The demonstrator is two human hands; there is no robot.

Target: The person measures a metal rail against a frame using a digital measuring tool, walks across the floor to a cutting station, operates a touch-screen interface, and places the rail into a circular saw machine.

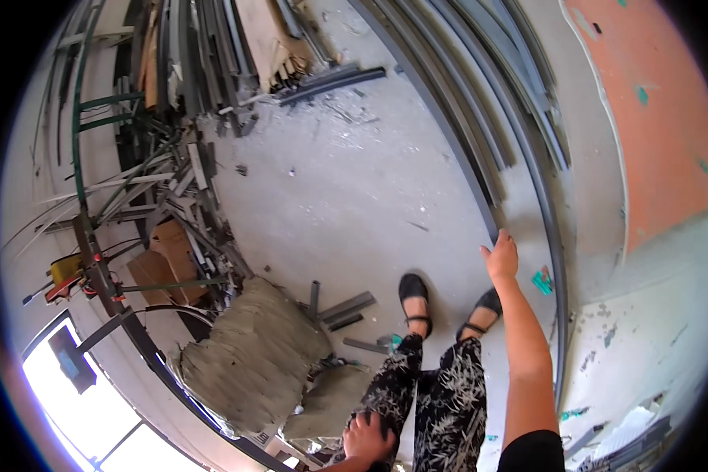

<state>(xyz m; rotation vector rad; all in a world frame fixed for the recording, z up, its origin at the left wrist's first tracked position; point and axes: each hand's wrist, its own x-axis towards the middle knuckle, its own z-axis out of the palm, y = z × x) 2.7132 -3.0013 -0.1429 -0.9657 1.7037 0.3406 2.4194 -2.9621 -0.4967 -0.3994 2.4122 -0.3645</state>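
My right hand (502,256) reaches out at the near end of a long grey profile bar (448,130) lying on the floor. Its thumb stands apart from the fingers, and the fingertips are at the bar's end; whether they touch it is hard to make out. Low in the view, my left hand (368,438) rests with fingers spread on my patterned trouser leg (393,385), holding nothing. More long grey bars (480,118) lie alongside the first, and one of them (554,259) runs past my right forearm.
Stacked profiles (212,55) and offcuts (200,200) crowd the left and far left, by a green metal frame (79,134). A bulging greenish sack (252,354) stands left of my legs, short bar pieces (350,307) beside it. An orange-and-white wall (661,118) bounds the right.
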